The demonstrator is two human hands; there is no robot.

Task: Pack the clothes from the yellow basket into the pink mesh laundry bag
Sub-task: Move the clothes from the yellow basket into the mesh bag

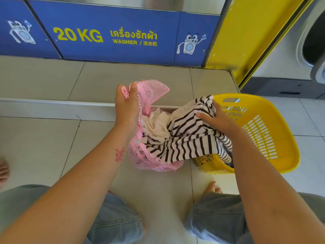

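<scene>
The pink mesh laundry bag (154,90) sits on the tiled floor at the centre, its mouth held up and open by my left hand (127,106), which grips the rim. A cream cloth (156,125) lies inside the bag. My right hand (218,120) grips a black-and-white striped garment (190,143) that drapes from the yellow basket (263,131) across into the bag's mouth. The basket stands to the right of the bag, touching it; a dark item shows at its bottom under my right forearm.
A blue washer panel (112,32) marked 20 KG rises behind a low tiled step (52,103). A yellow panel (246,32) and a dryer door (313,41) are at the right. My knees and bare toes (213,188) are near the front; another bare foot (3,171) is at the left edge.
</scene>
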